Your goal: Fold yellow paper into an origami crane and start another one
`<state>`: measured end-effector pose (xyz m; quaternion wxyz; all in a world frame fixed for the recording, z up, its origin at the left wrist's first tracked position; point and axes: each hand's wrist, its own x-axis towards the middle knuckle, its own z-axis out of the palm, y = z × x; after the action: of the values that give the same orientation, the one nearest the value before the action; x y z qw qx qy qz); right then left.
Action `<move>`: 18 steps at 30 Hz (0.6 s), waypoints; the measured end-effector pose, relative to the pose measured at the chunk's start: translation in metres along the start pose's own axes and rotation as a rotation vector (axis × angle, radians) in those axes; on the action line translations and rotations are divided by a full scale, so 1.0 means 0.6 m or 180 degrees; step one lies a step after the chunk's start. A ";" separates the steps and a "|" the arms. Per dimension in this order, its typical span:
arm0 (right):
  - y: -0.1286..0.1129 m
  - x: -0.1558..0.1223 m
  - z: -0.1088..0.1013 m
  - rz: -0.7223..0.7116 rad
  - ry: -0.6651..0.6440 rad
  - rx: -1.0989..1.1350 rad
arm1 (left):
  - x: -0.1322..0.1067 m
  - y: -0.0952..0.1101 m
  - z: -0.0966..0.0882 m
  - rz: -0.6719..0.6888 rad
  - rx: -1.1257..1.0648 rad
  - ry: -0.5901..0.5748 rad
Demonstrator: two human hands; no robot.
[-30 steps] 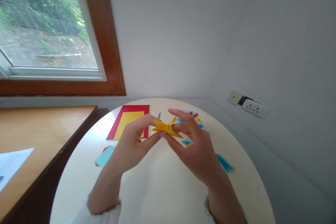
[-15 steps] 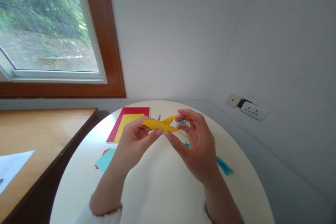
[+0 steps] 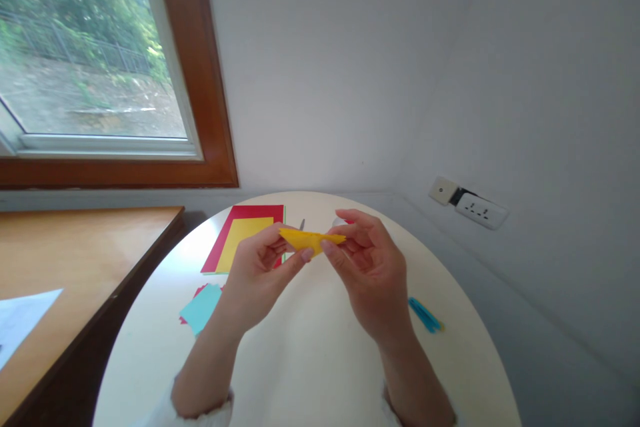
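Note:
A folded piece of yellow paper [image 3: 311, 241] is held up over the round table, between my two hands. My left hand [image 3: 260, 273] pinches its left part, with the thumb on the near side and the fingers behind. On the right part, my right hand [image 3: 375, 267] presses its thumb against the near face while its fingers curl behind the paper. The paper's points stretch left and right, and its lower middle hangs down between my thumbs. My right fingers hide most of a white container [image 3: 339, 221] behind them.
The white round table [image 3: 315, 360] bears red paper [image 3: 240, 211] under a yellow sheet [image 3: 237, 240], small light-blue paper pieces [image 3: 201, 308] at left, and a blue folded bundle [image 3: 425, 315] at right. A wooden desk [image 3: 90, 240] stands left; a wall socket [image 3: 481, 210] is at right.
My right fingers have closed in on the yellow paper's right side. Its two right points, spread apart before, now lie together. My left hand keeps its pinch.

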<state>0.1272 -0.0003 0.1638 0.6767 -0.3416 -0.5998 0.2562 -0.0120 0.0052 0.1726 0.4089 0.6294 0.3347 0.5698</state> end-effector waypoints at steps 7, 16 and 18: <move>-0.002 0.000 0.003 0.0020 0.0119 0.0051 | 0.002 -0.005 -0.003 -0.0107 0.0263 -0.0144; 0.006 0.000 0.003 0.0114 -0.0029 0.0113 | 0.000 -0.012 -0.004 -0.0230 0.0560 -0.0309; 0.006 0.001 0.004 0.0189 -0.0071 0.0124 | -0.001 -0.012 -0.003 -0.0219 0.0658 -0.0314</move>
<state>0.1253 0.0025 0.1614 0.6685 -0.3432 -0.5918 0.2917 -0.0136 0.0082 0.1660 0.3771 0.6836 0.3925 0.4862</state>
